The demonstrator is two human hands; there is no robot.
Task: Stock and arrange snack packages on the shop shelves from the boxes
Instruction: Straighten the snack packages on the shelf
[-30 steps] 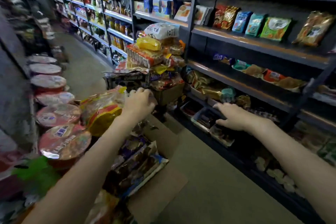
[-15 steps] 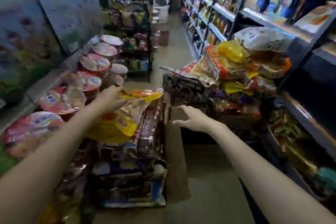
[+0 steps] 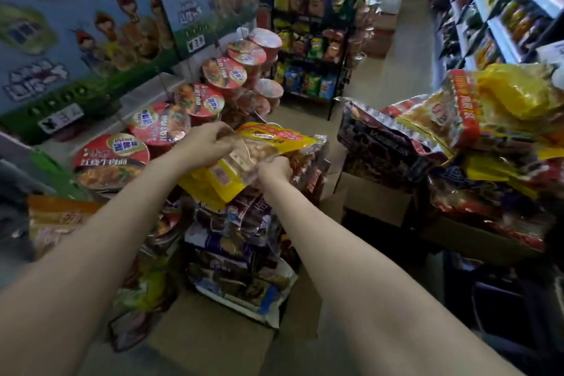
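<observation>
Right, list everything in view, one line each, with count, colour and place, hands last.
yellow snack bag: one, yellow with a clear window, atop the near box, held by both hands.
snack packs: several, dark purple and blue, stacked upright in the near box.
cardboard box: one, brown, on the floor below.
noodle bowls: about eight showing, red lids, in a row at left.
cartons: two, blue-green with cartoon figures, upper left.
snack pile: many, red, yellow and dark, heaped at right.
chip rack: one, black, ahead.
left hand: grips the bag's far edge.
right hand: grips its near edge.
</observation>
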